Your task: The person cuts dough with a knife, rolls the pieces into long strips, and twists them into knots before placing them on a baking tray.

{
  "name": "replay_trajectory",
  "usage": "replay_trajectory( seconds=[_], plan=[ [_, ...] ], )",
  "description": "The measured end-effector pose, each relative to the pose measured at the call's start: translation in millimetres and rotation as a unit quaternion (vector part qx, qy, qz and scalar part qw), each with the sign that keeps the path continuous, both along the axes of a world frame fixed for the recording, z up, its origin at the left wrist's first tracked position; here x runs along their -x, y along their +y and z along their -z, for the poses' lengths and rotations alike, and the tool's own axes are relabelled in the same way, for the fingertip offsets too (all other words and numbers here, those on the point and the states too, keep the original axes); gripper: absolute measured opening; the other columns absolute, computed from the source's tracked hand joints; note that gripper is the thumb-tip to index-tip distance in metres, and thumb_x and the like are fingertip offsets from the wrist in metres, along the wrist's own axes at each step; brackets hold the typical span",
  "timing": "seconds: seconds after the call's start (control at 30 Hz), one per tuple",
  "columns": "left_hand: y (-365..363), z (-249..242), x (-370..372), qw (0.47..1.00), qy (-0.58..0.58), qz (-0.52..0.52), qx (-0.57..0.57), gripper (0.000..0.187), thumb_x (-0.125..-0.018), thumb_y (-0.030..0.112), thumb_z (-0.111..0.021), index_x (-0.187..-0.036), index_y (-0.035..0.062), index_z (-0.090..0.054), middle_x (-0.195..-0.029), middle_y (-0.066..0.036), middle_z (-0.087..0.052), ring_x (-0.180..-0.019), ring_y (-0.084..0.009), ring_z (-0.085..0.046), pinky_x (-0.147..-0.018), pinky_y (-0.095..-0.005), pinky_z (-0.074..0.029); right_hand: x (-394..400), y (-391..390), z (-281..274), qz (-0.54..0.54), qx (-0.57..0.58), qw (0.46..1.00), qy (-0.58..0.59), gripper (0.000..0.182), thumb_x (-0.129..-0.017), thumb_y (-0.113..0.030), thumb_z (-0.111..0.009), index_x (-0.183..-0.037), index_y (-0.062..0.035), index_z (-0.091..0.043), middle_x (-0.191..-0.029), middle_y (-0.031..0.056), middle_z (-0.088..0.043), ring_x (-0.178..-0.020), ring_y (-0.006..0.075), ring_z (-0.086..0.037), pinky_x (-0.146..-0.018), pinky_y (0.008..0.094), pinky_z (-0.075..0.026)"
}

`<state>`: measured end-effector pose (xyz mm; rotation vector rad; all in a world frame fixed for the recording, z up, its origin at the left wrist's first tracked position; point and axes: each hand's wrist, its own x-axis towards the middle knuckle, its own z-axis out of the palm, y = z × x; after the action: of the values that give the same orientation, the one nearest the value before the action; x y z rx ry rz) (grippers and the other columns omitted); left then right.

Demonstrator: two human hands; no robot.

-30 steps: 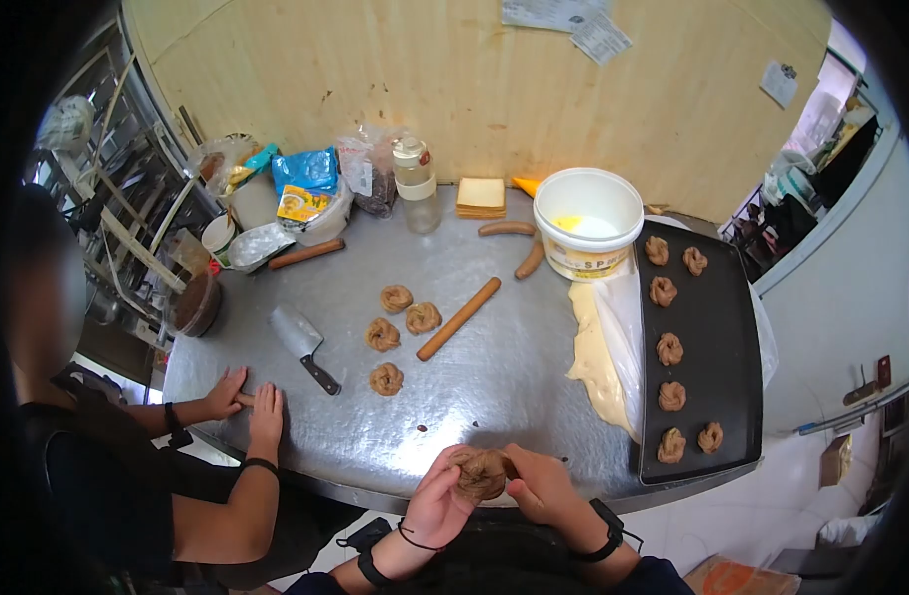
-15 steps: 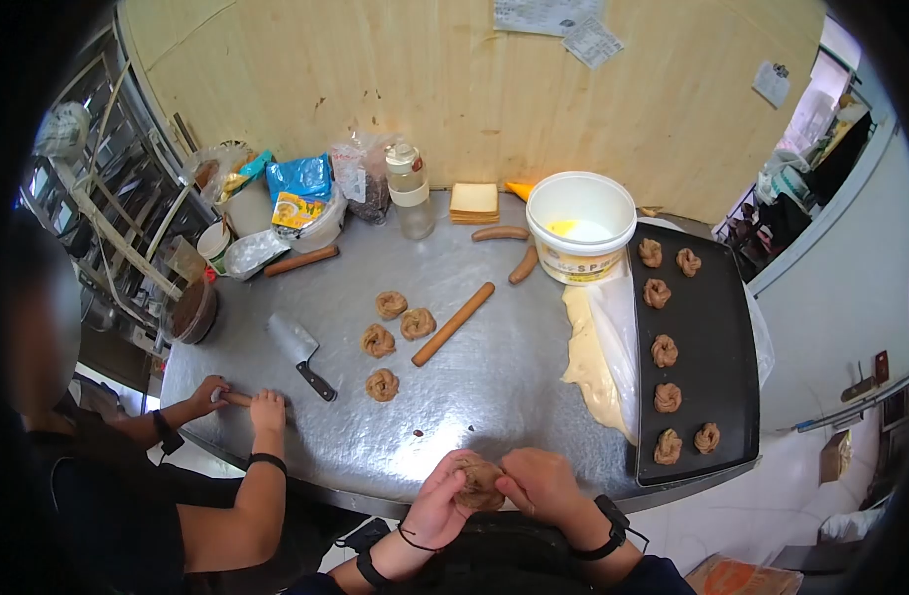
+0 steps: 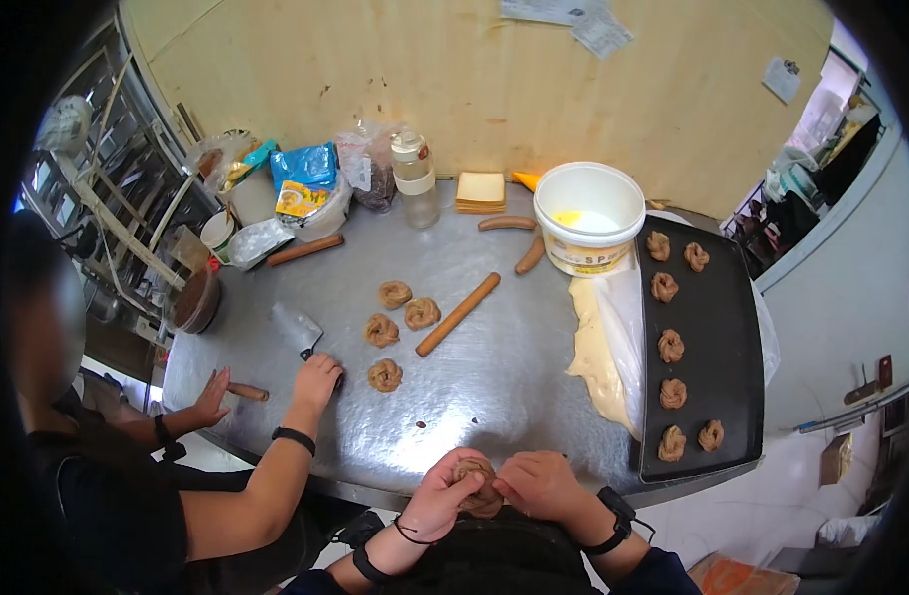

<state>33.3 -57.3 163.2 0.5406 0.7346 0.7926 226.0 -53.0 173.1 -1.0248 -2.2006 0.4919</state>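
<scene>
Both hands are at the near table edge around a brown dough knot (image 3: pixel 484 494). My left hand (image 3: pixel 444 504) wraps it from the left, thumb pressed on its face. My right hand (image 3: pixel 545 486) pinches the right side of the same dough, with curled fingers partly hiding it. Beyond them, several twisted dough rings, one of them a lone dough ring (image 3: pixel 385 375), lie on the steel table (image 3: pixel 514 397). A wooden rolling pin (image 3: pixel 458 315) rests diagonally beside the rings. To the right, a black baking tray (image 3: pixel 712 347) carries several more dough knots.
At left, a co-worker's hand (image 3: pixel 320 379) covers the handle of a cleaver (image 3: pixel 298 327); their other hand is near a dough roll (image 3: pixel 248 392). A white tub (image 3: pixel 588 233) stands by pale dough (image 3: pixel 598 372) and plastic sheeting. A bottle (image 3: pixel 415 183) and bags line the back.
The co-worker's one hand has left the dough roll and reached right onto the cleaver handle; the other has opened beside the roll. My hands still hold the dough knot, with small finger shifts.
</scene>
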Motion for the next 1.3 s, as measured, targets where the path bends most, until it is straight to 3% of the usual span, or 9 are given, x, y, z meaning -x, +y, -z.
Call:
replay_trajectory(
  seconds=[0.07, 0.13, 0.23, 0.37, 0.43, 0.63, 0.93, 1.13, 1.3],
  plan=[
    [0, 1, 1, 0.999, 0.005, -0.032, -0.012, 0.023, -0.093, 0.005, -0.058, -0.115, 0.0034, -0.052, -0.103, -0.004, -0.061, -0.096, -0.0113, -0.058, -0.085, -0.0259, -0.047, 2, -1, 2, 0.023, 0.025, 0.999, 0.026, 0.022, -0.086, -0.027, -0.064, -0.078, -0.0088, -0.054, -0.069, 0.0080, -0.055, -0.062, 0.0267, -0.058, -0.054, 0.0358, -0.046],
    [-1, 1, 1, 0.998, 0.018, -0.045, -0.029, 0.023, -0.093, 0.005, -0.058, -0.115, 0.0033, -0.052, -0.103, -0.004, -0.061, -0.096, -0.0115, -0.058, -0.085, -0.0260, -0.047, 4, -1, -1, 0.036, 0.180, 0.976, 0.120, 0.038, -0.091, -0.043, -0.056, -0.080, -0.0064, -0.054, -0.070, 0.0102, -0.056, -0.063, 0.0307, -0.058, -0.056, 0.0378, -0.045],
    [-1, -1, 6, 0.998, 0.033, -0.046, -0.040, 0.024, -0.093, 0.005, -0.058, -0.116, 0.0032, -0.052, -0.102, -0.004, -0.061, -0.094, -0.0116, -0.059, -0.084, -0.0262, -0.048, 5, -3, -6, 0.047, 0.271, 0.950, 0.147, 0.046, -0.092, -0.051, -0.050, -0.083, -0.0064, -0.053, -0.074, 0.0126, -0.057, -0.070, 0.0377, -0.058, -0.061, 0.0429, -0.045],
    [-2, -1, 8, 0.998, 0.037, -0.025, -0.041, 0.025, -0.093, 0.007, -0.058, -0.117, 0.0034, -0.052, -0.101, -0.003, -0.060, -0.093, -0.0110, -0.058, -0.084, -0.0263, -0.048, 4, 1, 4, 0.033, 0.229, 0.969, 0.084, 0.046, -0.092, -0.049, -0.052, -0.078, -0.0056, -0.053, -0.069, 0.0122, -0.055, -0.063, 0.0323, -0.057, -0.056, 0.0391, -0.043],
    [0, -5, 8, 0.999, 0.027, -0.008, -0.024, 0.024, -0.093, 0.008, -0.059, -0.116, 0.0032, -0.052, -0.100, -0.003, -0.059, -0.092, -0.0119, -0.058, -0.082, -0.0266, -0.048, 6, 0, 5, -0.044, 0.154, 0.983, 0.093, 0.037, -0.092, -0.039, -0.057, -0.076, -0.0057, -0.053, -0.067, 0.0122, -0.053, -0.061, 0.0323, -0.056, -0.055, 0.0394, -0.043],
    [3, -1, 9, 0.999, 0.018, 0.034, -0.018, 0.023, -0.093, 0.007, -0.058, -0.115, 0.0036, -0.053, -0.102, -0.004, -0.058, -0.094, -0.0124, -0.056, -0.083, -0.0271, -0.048, 14, -7, 5, 0.009, 0.034, 0.996, 0.088, 0.019, -0.085, -0.018, -0.066, -0.078, -0.0059, -0.054, -0.071, 0.0124, -0.057, -0.063, 0.0330, -0.058, -0.054, 0.0412, -0.047],
    [6, 0, 11, 0.999, 0.030, 0.043, -0.012, 0.023, -0.099, 0.013, -0.044, -0.119, 0.0037, -0.052, -0.114, -0.005, -0.058, -0.106, -0.0133, -0.055, -0.092, -0.0294, -0.045, 14, -10, 0, 0.062, 0.292, 0.949, 0.105, 0.029, -0.096, -0.029, -0.051, -0.081, -0.0042, -0.057, -0.071, 0.0174, -0.056, -0.066, 0.0403, -0.057, -0.060, 0.0459, -0.045],
    [6, 1, 12, 0.994, 0.067, 0.070, -0.042, 0.028, -0.099, 0.012, -0.043, -0.125, 0.0039, -0.050, -0.117, -0.006, -0.057, -0.111, -0.0154, -0.053, -0.099, -0.0312, -0.040, 14, -12, 17, 0.047, 0.182, 0.978, 0.095, 0.028, -0.096, -0.026, -0.051, -0.081, -0.0035, -0.057, -0.070, 0.0164, -0.056, -0.064, 0.0399, -0.056, -0.058, 0.0452, -0.044],
    [6, 2, 9, 0.997, 0.052, 0.049, -0.025, 0.029, -0.099, 0.011, -0.043, -0.126, 0.0052, -0.049, -0.115, -0.006, -0.057, -0.111, -0.0163, -0.054, -0.098, -0.0318, -0.042, 9, -17, 20, 0.049, 0.227, 0.962, 0.144, 0.028, -0.096, -0.025, -0.051, -0.081, -0.0018, -0.055, -0.070, 0.0160, -0.055, -0.065, 0.0377, -0.056, -0.059, 0.0426, -0.044]
  ],
)
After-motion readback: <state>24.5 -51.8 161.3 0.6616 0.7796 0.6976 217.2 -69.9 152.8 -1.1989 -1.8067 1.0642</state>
